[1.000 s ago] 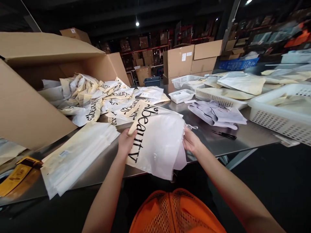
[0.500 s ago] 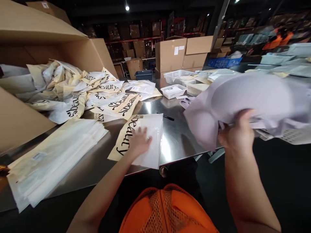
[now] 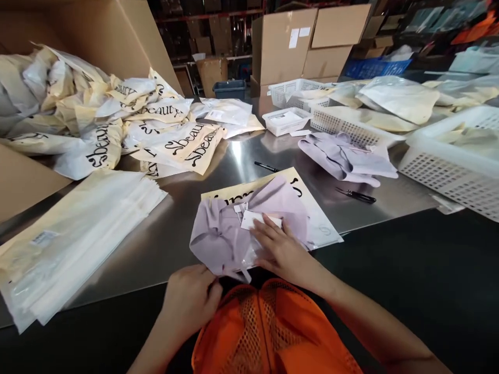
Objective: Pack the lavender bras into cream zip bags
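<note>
A lilac bra point(image 3: 212, 236) lies on a cream and clear plastic bag point(image 3: 317, 221) with black lettering, at the front of the metal table. My right hand point(image 3: 286, 254) rests flat on the bra, its fingers stretched over a white hang tag point(image 3: 249, 221). At the table's front edge, my left hand point(image 3: 191, 296) is closed beside the bra's lower left corner. Whatever its curled fingers may pinch is hidden. Behind the bag lies a black pen point(image 3: 265, 166). More lilac garments point(image 3: 343, 156) are heaped to the right, with black thread snips point(image 3: 356, 196) in front of them.
A stack of flat bags point(image 3: 81, 234) lies at the left. Behind it, filled printed bags point(image 3: 156, 135) spill from a large cardboard box point(image 3: 128, 31). White perforated baskets point(image 3: 448, 169) stand at the right. A small white basket point(image 3: 286, 124) stands farther back.
The lilac bra has come down from the right onto the bag. The bag has turned and shifted right. My left hand has left the bag's top for the table edge; my right hand now lies flat.
</note>
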A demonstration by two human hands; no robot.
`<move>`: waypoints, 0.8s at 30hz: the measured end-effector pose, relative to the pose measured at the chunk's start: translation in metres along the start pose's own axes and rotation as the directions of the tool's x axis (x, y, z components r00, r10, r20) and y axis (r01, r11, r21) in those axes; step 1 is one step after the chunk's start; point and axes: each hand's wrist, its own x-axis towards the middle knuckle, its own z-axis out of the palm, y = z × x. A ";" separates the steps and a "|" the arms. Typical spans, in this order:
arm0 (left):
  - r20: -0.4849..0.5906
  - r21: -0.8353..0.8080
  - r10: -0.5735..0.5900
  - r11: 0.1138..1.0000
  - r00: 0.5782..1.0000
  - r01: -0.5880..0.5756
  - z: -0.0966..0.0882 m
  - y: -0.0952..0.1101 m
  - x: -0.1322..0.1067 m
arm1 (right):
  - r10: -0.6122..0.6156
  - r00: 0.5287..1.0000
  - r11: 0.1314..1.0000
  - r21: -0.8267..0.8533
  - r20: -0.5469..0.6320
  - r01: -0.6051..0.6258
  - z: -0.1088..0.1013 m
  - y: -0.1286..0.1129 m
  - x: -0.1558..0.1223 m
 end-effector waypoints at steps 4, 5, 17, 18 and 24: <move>-0.217 0.004 -0.141 0.989 0.966 0.145 -0.016 -0.012 -0.003 | 0.018 0.987 0.997 0.072 -0.157 -0.007 -0.015 0.004 -0.007; -0.299 -0.026 -0.185 0.982 0.936 0.185 -0.016 -0.015 0.003 | 0.038 0.975 0.996 0.086 -0.217 -0.019 -0.022 0.006 -0.007; 0.145 -0.059 -0.196 0.977 0.970 0.207 0.021 -0.036 0.103 | -0.109 0.993 0.975 -0.191 0.042 0.115 -0.026 0.065 0.096; 0.131 -0.069 -0.241 0.966 0.962 0.251 0.020 -0.040 0.100 | -0.089 0.996 0.988 -0.124 0.000 0.089 -0.027 0.069 0.097; -0.253 -0.412 -0.724 0.681 0.642 0.605 0.010 -0.096 0.049 | 0.562 0.650 0.664 0.747 -0.511 0.013 -0.054 0.137 0.048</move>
